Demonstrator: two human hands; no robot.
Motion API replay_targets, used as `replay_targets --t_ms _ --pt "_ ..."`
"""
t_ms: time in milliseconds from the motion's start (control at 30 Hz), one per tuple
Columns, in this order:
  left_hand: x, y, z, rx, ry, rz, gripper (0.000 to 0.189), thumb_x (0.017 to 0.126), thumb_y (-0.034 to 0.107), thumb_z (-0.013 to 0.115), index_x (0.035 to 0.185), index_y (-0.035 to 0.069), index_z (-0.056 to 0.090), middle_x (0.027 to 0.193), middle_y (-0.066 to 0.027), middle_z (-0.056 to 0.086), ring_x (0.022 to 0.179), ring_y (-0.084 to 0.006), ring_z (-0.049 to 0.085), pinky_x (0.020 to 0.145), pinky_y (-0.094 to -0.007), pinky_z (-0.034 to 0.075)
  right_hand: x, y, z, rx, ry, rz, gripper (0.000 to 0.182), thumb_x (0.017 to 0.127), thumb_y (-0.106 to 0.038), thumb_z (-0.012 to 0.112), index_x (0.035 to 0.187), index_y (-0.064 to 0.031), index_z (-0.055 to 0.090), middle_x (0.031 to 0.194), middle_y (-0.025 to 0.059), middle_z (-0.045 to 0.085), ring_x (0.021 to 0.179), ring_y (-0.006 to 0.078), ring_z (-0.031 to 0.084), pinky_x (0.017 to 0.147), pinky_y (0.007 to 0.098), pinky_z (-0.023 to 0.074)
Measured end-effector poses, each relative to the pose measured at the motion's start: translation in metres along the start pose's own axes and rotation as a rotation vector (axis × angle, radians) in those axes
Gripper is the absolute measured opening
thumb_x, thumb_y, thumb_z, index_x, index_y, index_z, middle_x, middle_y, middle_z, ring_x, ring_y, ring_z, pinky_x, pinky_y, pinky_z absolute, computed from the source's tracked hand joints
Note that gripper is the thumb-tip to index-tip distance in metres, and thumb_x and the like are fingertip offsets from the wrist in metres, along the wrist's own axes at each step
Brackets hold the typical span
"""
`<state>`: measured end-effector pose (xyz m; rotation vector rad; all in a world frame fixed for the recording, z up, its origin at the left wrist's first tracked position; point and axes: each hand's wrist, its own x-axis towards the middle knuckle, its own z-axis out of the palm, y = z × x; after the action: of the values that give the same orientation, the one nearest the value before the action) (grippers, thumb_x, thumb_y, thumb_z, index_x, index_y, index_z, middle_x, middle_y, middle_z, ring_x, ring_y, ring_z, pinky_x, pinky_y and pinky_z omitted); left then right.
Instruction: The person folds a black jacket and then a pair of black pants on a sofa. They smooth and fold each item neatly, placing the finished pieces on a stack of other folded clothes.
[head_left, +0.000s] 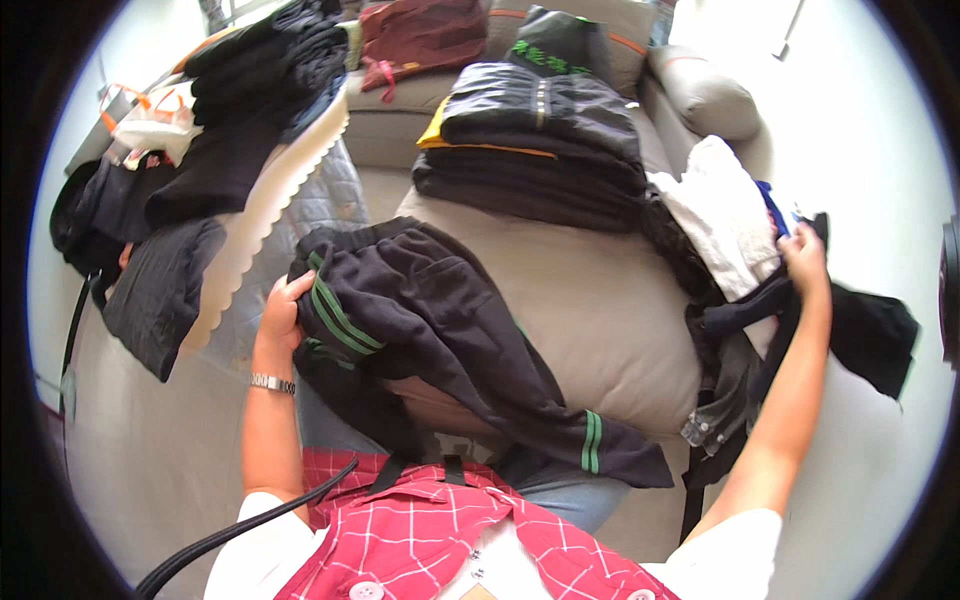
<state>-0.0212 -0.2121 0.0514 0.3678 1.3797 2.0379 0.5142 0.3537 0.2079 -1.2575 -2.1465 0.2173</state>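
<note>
My left hand (286, 313) grips the waist end of dark trousers with green side stripes (442, 322), which lie crumpled across my lap and the edge of the sofa seat. Out to the right, my right hand (805, 253) is at a heap of clothes, its fingers closed on a dark garment (787, 300). A white garment (724, 210) lies just left of that hand, with a bit of blue cloth (771, 206) between. More black cloth (874, 337) hangs right of my forearm.
A stack of folded dark clothes (525, 180) stands on the beige sofa seat (600, 300). Another dark pile (240, 90) covers a table with a scalloped white edge (289, 187) at left, beside a white plastic bag (157, 127). A maroon bag (424, 37) lies behind. A black cable (247, 525) crosses my left arm.
</note>
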Motion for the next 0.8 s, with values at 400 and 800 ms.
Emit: replay_targets --t_ms 400,800 --pt "-0.047 0.074 0.083 -0.325 -0.638 0.168 0.045 0.085 0.012 0.065 0.122 -0.009 0.054 0.114 -0.022 0.065 0.097 -0.0306 0.068 0.087 -0.0401 0.056 -0.154 -0.28 0.233 0.958 -0.995 -0.147 0.07 0.095 -0.043 0.058 0.148 -0.0046 0.033 0.135 0.0165 0.054 0.125 0.0228 0.049 0.107 0.0364 0.037" --pt "-0.06 0.177 0.094 0.061 -0.586 0.25 0.027 0.099 0.022 0.055 0.114 0.001 0.061 0.1 -0.005 0.069 0.086 -0.0111 0.066 0.075 -0.0255 0.054 -0.184 -0.335 0.12 1.627 -0.523 -0.028 0.051 0.077 -0.003 0.072 0.125 0.0013 0.057 0.117 0.0106 0.065 0.103 0.0208 0.063 0.09 0.034 0.0513"
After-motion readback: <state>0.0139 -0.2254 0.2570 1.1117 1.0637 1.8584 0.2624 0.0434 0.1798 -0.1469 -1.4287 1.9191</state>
